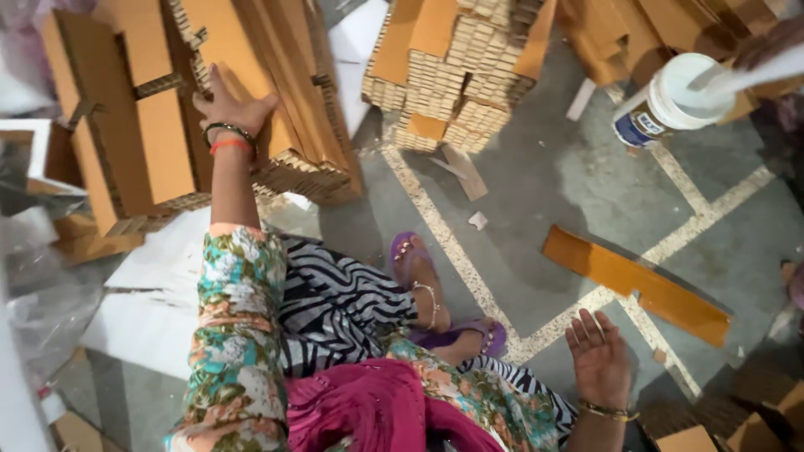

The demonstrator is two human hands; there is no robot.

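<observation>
Head view: at the left I see my left hand (pixel 228 107) stretched forward, fingers spread flat against the leaning stack of cardboard sheets (pixel 276 75), gripping nothing. The sheets rise up and away from that hand, their long edges running away from me. Further right, my right hand (pixel 598 358) hovers open, palm up and empty, above the floor, just short of the orange strip (pixel 636 285), which lies slantwise.

Orange strip (pixel 636 285), purple sandals (pixel 452 335)
</observation>
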